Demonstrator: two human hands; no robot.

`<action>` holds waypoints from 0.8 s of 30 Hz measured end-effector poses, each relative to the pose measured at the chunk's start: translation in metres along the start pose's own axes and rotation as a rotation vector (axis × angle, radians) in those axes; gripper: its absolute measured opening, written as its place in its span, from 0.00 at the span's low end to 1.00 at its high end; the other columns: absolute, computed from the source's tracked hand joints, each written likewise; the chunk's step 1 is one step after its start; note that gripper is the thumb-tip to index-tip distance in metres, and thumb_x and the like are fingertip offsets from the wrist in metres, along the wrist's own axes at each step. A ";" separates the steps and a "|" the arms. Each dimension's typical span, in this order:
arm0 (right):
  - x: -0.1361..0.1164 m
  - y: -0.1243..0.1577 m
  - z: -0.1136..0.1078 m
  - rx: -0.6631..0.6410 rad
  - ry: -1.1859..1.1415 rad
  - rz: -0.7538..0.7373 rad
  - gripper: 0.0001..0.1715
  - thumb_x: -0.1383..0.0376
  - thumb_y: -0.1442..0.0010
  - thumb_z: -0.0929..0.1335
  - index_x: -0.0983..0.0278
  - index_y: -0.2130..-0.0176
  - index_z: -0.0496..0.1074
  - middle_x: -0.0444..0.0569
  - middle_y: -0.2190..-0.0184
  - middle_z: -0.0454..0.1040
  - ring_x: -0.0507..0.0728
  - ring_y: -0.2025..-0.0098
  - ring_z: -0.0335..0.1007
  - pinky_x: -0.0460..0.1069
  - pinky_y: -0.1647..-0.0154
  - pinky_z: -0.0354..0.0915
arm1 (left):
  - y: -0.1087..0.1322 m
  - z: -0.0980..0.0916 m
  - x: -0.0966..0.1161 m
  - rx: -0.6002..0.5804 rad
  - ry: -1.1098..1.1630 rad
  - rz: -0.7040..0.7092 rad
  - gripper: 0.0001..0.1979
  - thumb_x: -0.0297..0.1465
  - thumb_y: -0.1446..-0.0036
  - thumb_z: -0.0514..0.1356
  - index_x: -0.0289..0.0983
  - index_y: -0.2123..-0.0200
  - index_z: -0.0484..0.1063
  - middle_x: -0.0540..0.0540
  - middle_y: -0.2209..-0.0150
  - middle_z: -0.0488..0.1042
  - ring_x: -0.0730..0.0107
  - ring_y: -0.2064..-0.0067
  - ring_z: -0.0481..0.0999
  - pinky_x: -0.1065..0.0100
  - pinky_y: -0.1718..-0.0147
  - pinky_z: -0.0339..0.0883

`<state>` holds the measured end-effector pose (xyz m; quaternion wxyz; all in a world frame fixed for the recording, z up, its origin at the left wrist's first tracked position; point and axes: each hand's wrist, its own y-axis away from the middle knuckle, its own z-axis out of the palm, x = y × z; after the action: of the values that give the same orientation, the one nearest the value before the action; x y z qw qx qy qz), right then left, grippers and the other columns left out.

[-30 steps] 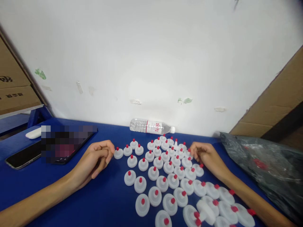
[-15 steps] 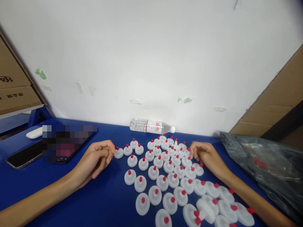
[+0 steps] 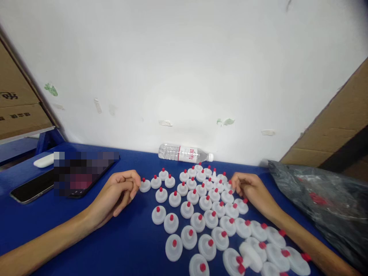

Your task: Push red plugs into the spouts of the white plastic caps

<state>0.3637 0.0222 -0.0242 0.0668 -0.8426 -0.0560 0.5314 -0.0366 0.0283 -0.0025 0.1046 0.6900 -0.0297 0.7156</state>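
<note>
Several white round caps with red tips (image 3: 173, 247) stand spread over the blue table (image 3: 115, 245). My left hand (image 3: 122, 189) rests at the left edge of the group, fingers loosely curled, its fingertips beside the leftmost cap (image 3: 145, 185). Nothing shows inside its fingers. At the right edge of the group is my right hand (image 3: 244, 184), fingers bent down at a cap (image 3: 229, 186) that they partly cover. Whether the fingers grip it is hidden. One white piece (image 3: 250, 256) lies tilted on its side among the caps at the lower right.
A clear bottle (image 3: 185, 153) lies against the white wall. Phones (image 3: 31, 188) and a white case (image 3: 43, 160) are at the left. A dark plastic bag (image 3: 319, 207) lies at the right, beyond my right forearm. Cardboard (image 3: 330, 126) flanks the wall.
The whole view has shifted very slightly to the right. Both hands and the caps keep their places relative to each other.
</note>
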 end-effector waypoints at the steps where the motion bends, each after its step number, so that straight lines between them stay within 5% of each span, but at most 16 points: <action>1: 0.000 0.000 0.000 -0.001 0.001 -0.002 0.14 0.66 0.64 0.58 0.61 0.78 0.71 0.42 0.83 0.67 0.50 0.80 0.59 0.46 0.78 0.54 | 0.000 0.000 0.000 -0.001 0.000 0.002 0.03 0.28 0.56 0.58 0.35 0.75 0.71 0.55 0.84 0.69 0.87 0.92 0.55 0.77 0.85 0.44; 24: 0.002 -0.001 0.001 -0.011 0.030 -0.016 0.15 0.65 0.65 0.58 0.61 0.78 0.71 0.41 0.83 0.67 0.50 0.80 0.59 0.46 0.77 0.54 | 0.001 -0.001 0.000 0.000 0.008 -0.004 0.02 0.28 0.57 0.59 0.35 0.76 0.71 0.56 0.85 0.67 0.87 0.92 0.54 0.77 0.85 0.43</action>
<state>0.3640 0.0237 -0.0263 0.0674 -0.8504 -0.0645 0.5178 -0.0375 0.0272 -0.0024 0.1061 0.6872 -0.0277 0.7181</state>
